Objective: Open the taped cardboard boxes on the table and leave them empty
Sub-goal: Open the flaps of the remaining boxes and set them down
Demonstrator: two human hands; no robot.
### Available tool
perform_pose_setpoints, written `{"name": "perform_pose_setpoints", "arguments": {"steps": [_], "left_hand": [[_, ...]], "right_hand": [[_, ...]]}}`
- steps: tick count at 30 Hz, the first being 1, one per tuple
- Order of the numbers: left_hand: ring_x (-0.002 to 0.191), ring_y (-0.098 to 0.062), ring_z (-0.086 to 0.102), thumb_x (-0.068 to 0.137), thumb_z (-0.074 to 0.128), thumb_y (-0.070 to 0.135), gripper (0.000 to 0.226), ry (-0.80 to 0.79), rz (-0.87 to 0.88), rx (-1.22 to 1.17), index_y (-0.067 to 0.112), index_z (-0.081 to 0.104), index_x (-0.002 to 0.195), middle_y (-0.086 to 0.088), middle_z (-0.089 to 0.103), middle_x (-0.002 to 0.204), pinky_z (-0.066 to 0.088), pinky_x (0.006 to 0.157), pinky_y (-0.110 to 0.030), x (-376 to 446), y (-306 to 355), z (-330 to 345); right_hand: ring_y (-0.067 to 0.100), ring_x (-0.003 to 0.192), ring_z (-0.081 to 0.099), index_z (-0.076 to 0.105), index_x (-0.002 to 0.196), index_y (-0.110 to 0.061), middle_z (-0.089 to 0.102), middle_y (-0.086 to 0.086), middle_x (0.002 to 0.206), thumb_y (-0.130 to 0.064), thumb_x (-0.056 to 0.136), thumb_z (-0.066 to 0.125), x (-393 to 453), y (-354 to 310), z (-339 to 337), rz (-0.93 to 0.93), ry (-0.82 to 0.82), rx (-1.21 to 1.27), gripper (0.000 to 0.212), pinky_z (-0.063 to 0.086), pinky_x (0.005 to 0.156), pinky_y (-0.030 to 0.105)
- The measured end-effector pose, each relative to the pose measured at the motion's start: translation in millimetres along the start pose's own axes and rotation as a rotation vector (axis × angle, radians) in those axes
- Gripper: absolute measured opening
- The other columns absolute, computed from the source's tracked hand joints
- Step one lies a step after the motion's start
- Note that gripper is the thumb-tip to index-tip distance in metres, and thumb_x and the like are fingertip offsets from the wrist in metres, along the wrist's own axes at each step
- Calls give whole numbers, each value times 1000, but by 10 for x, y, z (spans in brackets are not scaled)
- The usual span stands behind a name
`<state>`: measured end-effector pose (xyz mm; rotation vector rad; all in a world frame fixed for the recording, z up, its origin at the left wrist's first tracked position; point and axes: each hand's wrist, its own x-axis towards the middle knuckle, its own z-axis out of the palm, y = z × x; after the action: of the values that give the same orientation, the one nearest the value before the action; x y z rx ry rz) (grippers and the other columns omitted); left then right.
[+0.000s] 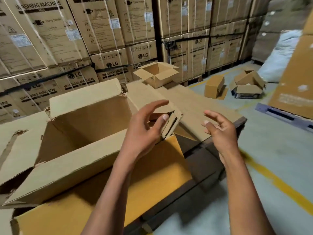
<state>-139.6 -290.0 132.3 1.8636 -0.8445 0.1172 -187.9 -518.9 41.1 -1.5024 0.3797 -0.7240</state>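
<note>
- large open box (81, 133) at 9 o'clock of the hands, flaps spread outward, interior apparently bare; torn paper along the flap edges (50, 116) suggests the tape seam is already broken.
- smaller open box (156, 73) at 12 o'clock, farther back on the cardboard-covered table (194, 102), flaps up, nothing visible inside.
- left hand (144, 129) raised beside the right end flap (171, 122) of the large box, fingers loosely extended, thumb close to the flap edge; contact not certain through the blur, no grip evident.
- right hand (220, 129) at 3 o'clock of the left, well apart from any box, fingers relaxed and half-curled, holding nothing.
- likely handling: single-wall corrugated board, light when empty, stiff across the flutes yet quick to fold along the scored creases; surface dry and matte, unlikely to slip.
- best hold, by judgement: flap edge near a corner, or both short sides together for lifting; torn edges weak and prone to further ripping.
- more opened boxes (245, 83) on the floor at 2 o'clock; stacked washing machine cartons (101, 22) behind.
</note>
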Motion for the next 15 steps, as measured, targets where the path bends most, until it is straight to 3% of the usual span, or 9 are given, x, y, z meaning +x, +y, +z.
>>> {"name": "perform_pose_setpoints", "arguments": {"steps": [5, 8, 12, 15], "left_hand": [[113, 2, 62, 101, 62, 26, 34, -72, -46, -93, 37, 62, 133, 21, 63, 130, 51, 95, -19, 107, 79, 1180], [113, 1, 63, 100, 62, 26, 35, -105, -125, -137, 39, 62, 132, 26, 61, 132, 53, 100, -30, 219, 16, 1906], [107, -14, 65, 97, 61, 34, 36, -98, -232, -148, 43, 62, 132, 27, 63, 130, 55, 96, -47, 343, -140, 2780], [97, -24, 68, 97, 63, 31, 35, -88, -312, -175, 45, 63, 128, 29, 65, 124, 56, 93, -51, 428, -273, 3278]], "right_hand": [[4, 101, 69, 71, 108, -41, 73, -22, 107, -9, 95, 65, 68, 298, -785, 122, 5, -59, 35, 53, 100, 49], [5, 91, 70, 71, 109, -46, 74, -23, 96, -16, 94, 66, 169, 462, -1356, 202, -26, -141, 34, 56, 94, 45], [-2, 92, 69, 71, 115, -41, 74, -22, 103, -15, 94, 65, 447, 635, -2094, 243, -41, -196, 33, 56, 92, 30], [-12, 84, 66, 70, 122, -22, 71, -14, 117, -5, 96, 62, 700, 727, -2500, 240, -4, -168, 32, 52, 75, 10]]}}
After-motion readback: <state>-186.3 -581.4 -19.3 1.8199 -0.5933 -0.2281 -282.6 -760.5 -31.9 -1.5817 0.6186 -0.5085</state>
